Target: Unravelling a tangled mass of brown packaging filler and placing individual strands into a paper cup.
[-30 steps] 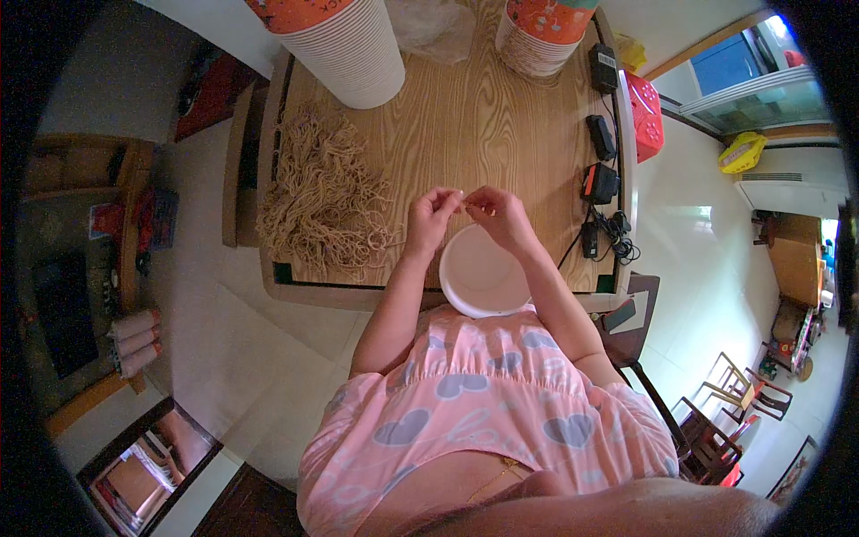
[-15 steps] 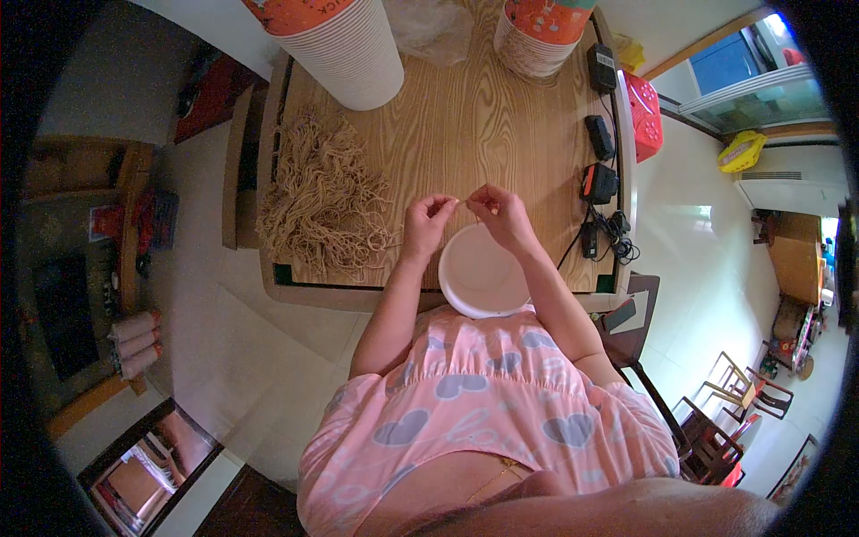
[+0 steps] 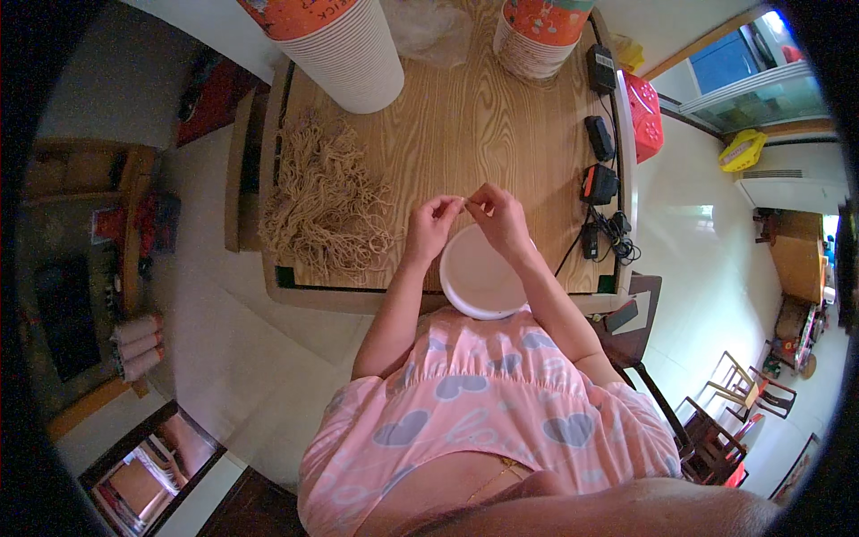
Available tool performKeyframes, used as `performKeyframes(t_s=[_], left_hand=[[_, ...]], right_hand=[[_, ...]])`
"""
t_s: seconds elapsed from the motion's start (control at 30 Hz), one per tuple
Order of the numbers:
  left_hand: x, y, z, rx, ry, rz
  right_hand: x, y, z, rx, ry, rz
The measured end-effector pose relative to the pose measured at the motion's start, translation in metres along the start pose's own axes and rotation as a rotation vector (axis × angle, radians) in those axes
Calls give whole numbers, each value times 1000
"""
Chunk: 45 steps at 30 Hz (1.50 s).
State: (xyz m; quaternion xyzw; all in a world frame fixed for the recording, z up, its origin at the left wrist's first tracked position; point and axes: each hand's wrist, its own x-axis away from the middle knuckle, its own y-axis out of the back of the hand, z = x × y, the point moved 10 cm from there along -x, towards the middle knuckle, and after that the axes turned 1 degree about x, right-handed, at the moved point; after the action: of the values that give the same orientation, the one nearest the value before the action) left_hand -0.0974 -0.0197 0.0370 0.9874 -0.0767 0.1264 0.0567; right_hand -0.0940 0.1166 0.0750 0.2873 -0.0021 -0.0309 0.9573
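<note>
My left hand (image 3: 433,224) and my right hand (image 3: 500,220) meet fingertip to fingertip above the far rim of a white paper bucket (image 3: 483,277). Each pinches with thumb and forefinger; whatever lies between the tips is too small to make out. The bucket rests at the table's near edge, against my pink dress, its open mouth facing up. To the left of my left hand spreads a loose tangled heap of tan twine strands (image 3: 327,210).
A tall stack of paper buckets (image 3: 349,63) stands at the far left, a shorter stack (image 3: 534,54) at the far right, with clear plastic wrap (image 3: 425,31) between them. Black adapters (image 3: 599,183) and coiled cables (image 3: 617,234) line the table's right edge. A red stool (image 3: 642,116) is beyond.
My two hands have come slightly closer together at the fingertips. The bucket, twine and stacks stay put, apart from a small shift of the view.
</note>
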Motion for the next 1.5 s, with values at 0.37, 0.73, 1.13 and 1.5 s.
performKeyframes(t_s=[0.37,0.73,1.13,1.5], left_hand=[[-13,1,37,136,109,17],[-11,-9,18,66,-8,94],[-8,2,7,105,93,85],[-7,-1,6,63,-15,88]], right_hand=[[-2,-15,-10,-21,-117,163],[-2,-4,3,7,18,102],[-2,-3,17,6,60,117],[0,-7,9,4,30,125]])
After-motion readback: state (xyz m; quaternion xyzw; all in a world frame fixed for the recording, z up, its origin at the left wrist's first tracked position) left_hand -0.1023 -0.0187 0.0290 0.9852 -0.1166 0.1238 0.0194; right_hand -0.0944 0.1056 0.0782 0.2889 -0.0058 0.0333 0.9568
